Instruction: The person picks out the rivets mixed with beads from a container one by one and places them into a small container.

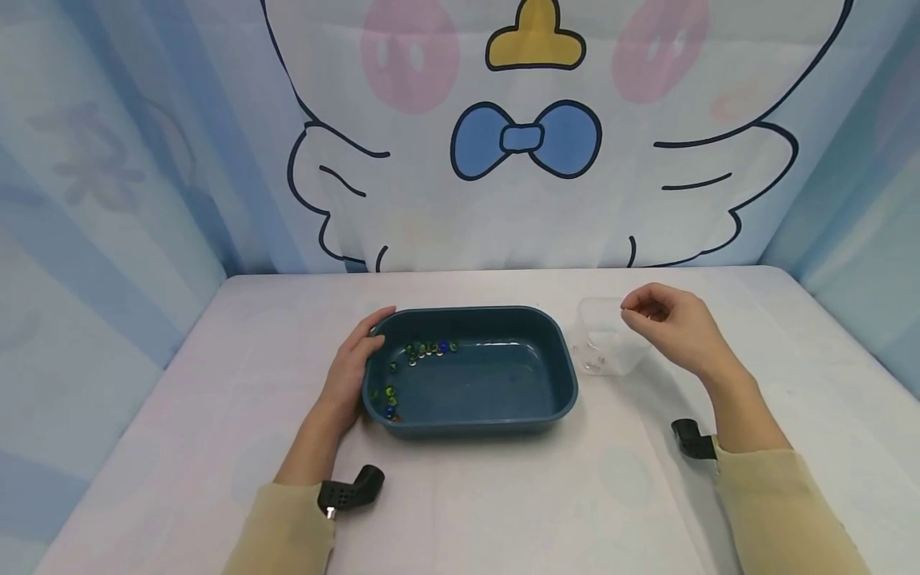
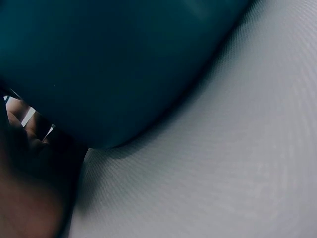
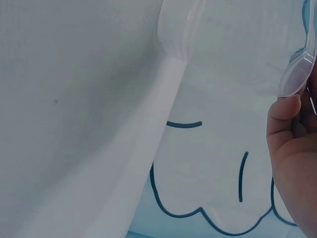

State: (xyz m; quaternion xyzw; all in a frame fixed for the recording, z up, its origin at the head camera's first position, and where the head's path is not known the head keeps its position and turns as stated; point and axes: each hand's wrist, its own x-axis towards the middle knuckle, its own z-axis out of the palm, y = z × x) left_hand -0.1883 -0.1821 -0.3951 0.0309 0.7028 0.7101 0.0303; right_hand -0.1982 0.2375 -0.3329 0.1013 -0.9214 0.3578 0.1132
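My left hand (image 1: pixel 348 371) holds the left end of a dark teal rectangular tray (image 1: pixel 496 391), thumb over the rim and fingers along the outer wall. Small coloured glass marbles (image 1: pixel 422 350), green, blue and amber, lie along the tray's left side and back. To the right of the tray is a see-through plastic box (image 1: pixel 607 363), with a few small clear pieces (image 1: pixel 592 363) low at its front left. My right hand (image 1: pixel 672 327) pinches at the box's upper edge, thumb and fingertips close together. In the right wrist view, the thumb meets the clear rim (image 3: pixel 297 74).
A white cloth (image 1: pixel 467 503) covers the table. Behind it hangs a printed curtain (image 1: pixel 525 216) with a blue bow, and pale blue curtains (image 1: pixel 108 239) flank both sides. Black wrist cameras (image 1: pixel 352 489) are strapped at both cuffs.
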